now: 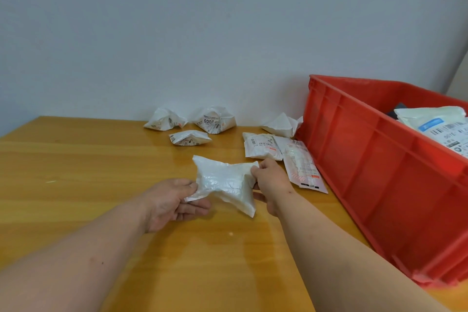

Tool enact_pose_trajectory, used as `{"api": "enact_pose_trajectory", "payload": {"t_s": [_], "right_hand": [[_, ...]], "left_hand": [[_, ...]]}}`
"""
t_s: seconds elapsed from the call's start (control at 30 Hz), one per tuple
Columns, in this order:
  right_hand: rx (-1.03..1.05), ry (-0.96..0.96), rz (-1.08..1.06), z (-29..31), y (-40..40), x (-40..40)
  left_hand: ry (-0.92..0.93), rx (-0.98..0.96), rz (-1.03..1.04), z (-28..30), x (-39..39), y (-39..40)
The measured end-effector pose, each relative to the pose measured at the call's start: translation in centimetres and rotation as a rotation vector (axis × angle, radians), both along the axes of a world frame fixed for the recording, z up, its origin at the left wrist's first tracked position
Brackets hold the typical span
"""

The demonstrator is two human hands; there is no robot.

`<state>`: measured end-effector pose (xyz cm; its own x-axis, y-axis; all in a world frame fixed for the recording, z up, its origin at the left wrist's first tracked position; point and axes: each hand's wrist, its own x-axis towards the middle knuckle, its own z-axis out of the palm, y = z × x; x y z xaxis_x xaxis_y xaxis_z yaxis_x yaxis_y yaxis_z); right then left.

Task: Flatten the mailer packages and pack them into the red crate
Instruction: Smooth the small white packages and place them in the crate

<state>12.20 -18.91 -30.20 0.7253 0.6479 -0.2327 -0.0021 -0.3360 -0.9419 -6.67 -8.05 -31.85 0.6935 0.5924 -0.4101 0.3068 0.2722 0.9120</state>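
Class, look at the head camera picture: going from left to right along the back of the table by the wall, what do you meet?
Leftmost crumpled mailer → crumpled mailer marked 2003 → plain white crumpled mailer → red crate. The small mailer lying in front of the first two is left out, since it overlaps both in order.

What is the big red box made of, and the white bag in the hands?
The red crate looks like hard moulded plastic: ribbed walls, dull sheen. The white mailer held by the left hand and right hand seems thin glossy plastic film: it crinkles and glints.
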Motion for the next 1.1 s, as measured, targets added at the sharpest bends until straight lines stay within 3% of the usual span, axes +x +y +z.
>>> {"api": "enact_pose_trajectory", "payload": {"t_s": [0.17, 0.33, 0.53, 0.7, 0.77, 0.9, 1.1], "right_hand": [[-0.012, -0.166, 0.002, 0.2, -0.2, 0.3], [-0.009, -0.264, 0.106, 0.5, 0.1, 0.1], [-0.032, -0.220, 0.111, 0.0, 0.1, 0.2], [-0.005, 0.202, 0.260, 0.2, -0.3, 0.0], [0.013, 0.263, 0.333, 0.1, -0.4, 0.0], [0.040, 0.238, 0.400, -0.2, -0.4, 0.3], [-0.010, 0.012, 0.344, -0.4, 0.4, 0.1]], "left_hand": [[-0.017, -0.006, 0.051, 0.1, -0.2, 0.9], [-0.076, -0.059, -0.087, 0.5, 0.1, 0.6], [-0.105, -0.047, -0.171, 0.6, 0.3, 0.3], [-0.119, 0.038, -0.137, 0.7, 0.6, 0.3], [-0.125, 0.043, -0.115, 0.7, 0.7, 0.3], [-0.127, 0.059, -0.073, 0.4, 0.7, 0.4], [-0.142, 0.119, 0.080, 0.6, 1.5, 0.3]]}}
